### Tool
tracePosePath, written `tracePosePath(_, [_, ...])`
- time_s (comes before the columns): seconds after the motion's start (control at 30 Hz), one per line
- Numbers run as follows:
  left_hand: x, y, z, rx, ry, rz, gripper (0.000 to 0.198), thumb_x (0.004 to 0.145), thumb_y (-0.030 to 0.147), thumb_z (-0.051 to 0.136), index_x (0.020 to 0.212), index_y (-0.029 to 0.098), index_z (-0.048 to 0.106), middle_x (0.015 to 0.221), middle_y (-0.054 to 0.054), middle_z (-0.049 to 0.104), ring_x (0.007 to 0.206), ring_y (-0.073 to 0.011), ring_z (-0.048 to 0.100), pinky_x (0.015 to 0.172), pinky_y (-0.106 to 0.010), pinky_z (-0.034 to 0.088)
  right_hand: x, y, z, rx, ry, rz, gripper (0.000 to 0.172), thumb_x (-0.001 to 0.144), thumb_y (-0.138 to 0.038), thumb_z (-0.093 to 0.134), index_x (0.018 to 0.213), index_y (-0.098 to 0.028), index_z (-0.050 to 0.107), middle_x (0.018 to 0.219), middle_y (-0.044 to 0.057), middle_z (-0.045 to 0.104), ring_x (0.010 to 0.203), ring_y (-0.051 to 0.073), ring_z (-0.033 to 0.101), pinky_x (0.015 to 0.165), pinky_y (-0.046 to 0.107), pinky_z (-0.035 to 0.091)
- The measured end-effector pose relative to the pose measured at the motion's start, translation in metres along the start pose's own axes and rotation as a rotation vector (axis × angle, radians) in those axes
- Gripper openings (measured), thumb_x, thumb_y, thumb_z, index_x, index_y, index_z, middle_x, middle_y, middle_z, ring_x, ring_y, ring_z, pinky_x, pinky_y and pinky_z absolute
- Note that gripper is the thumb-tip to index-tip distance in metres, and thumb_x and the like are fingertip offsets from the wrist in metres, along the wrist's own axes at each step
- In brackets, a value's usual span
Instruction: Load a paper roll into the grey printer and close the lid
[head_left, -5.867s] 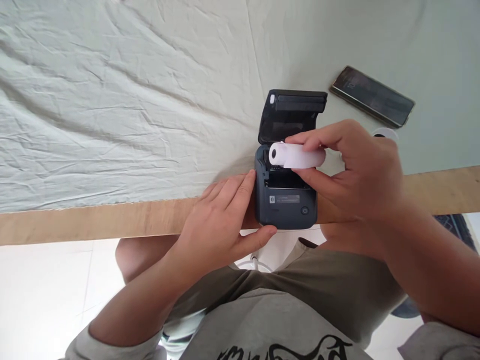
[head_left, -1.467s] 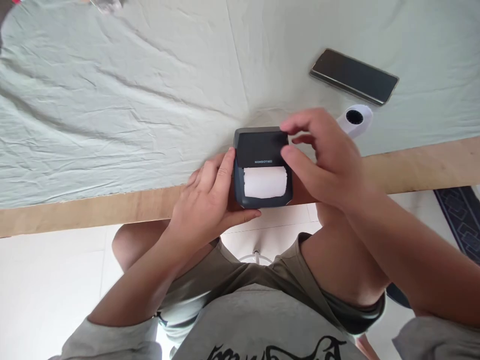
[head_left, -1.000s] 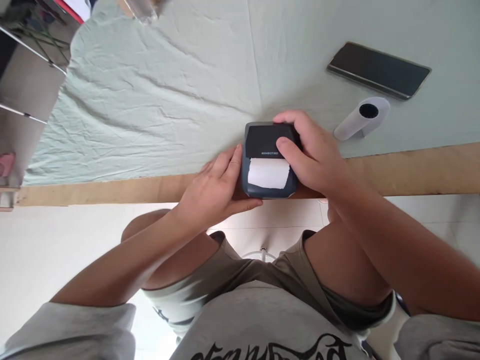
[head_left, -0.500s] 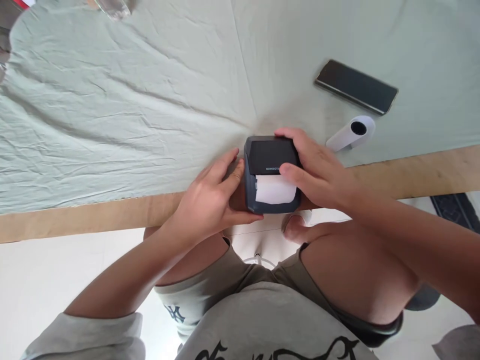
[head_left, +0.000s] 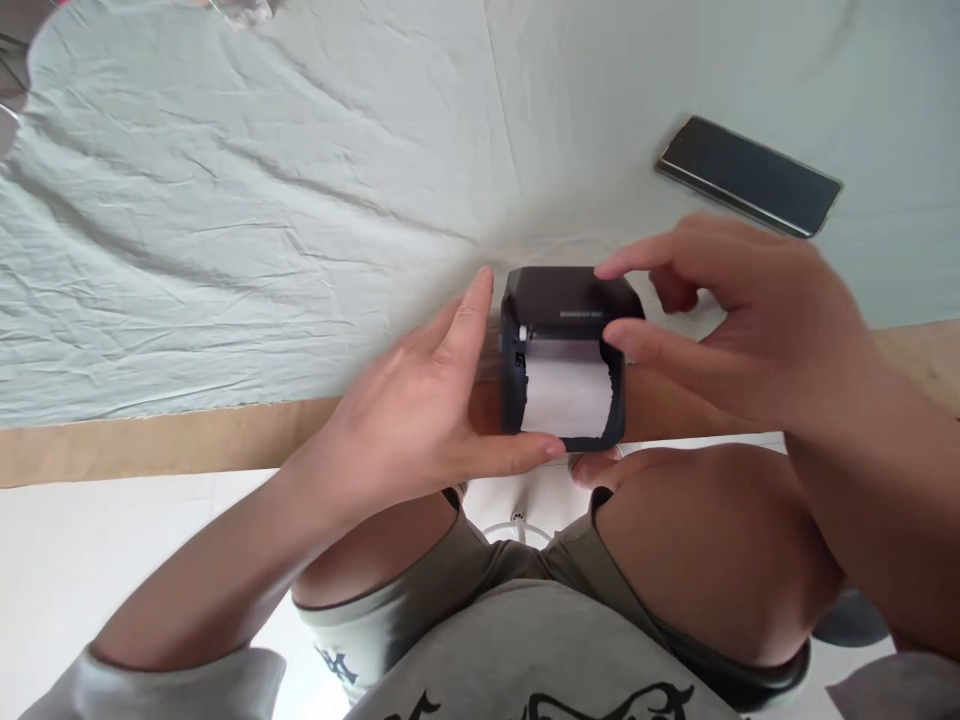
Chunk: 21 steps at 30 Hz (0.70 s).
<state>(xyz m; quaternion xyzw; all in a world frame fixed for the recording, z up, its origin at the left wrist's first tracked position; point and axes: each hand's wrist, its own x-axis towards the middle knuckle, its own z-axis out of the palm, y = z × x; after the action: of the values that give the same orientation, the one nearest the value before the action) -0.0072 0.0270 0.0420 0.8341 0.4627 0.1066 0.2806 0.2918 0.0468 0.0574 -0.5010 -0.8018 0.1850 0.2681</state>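
I'm working the part-raised lid (head_left: 559,293) of the printer (head_left: 511,405) on the worktop (head_left: 300,230) edge, left hand (head_left: 416,400) spreading wide beside it, right hand (head_left: 757,310) spanning the lid, grip unclear; further lifting is probably calling for steadying.

The printer (head_left: 512,405) is blackish, its lid (head_left: 562,290) black with 1 line of pale lettering (head_left: 581,314), the paper (head_left: 566,395) white; the phone (head_left: 750,175) is black with a thin pale-gold rim, the cloth (head_left: 300,250) pale grey-green, the table (head_left: 225,440) edge tan, the floor (head_left: 150,540) white, the shorts (head_left: 405,575) olive-khaki with a dark logo (head_left: 337,663), the shirt (head_left: 517,640) grey with black swirls (head_left: 607,704)
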Motion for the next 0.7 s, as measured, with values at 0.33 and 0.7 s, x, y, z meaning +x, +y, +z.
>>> tracePosePath(0.33, [-0.007,-0.011,0.025,0.122,0.075,0.243,0.162,0.088,0.075,0.100,0.193,0.015,-0.007,0.192,-0.031,0.044,0.177,-0.0506,0.049,0.140,-0.063,0.056,0.012,-0.005,0.011,0.063,0.134,0.154,0.044,0.112,-0.056,0.068,0.085,-0.024,0.055,0.090,0.003,0.075,0.073,0.015,0.075,0.054,0.030,0.046])
tracePosePath(0.7, [-0.013,-0.012,0.043,0.115,0.222,0.263,0.124,0.114,0.084,0.057,0.193,0.003,0.005,0.180,-0.038,0.057,0.170,-0.0486,0.060,0.137,-0.065,0.058,0.023,-0.008,0.010,-0.151,-0.202,-0.154,0.022,0.107,-0.037,0.065,0.090,-0.024,0.063,0.059,-0.005,0.057,0.047,0.011,0.031,0.049,0.032,0.012])
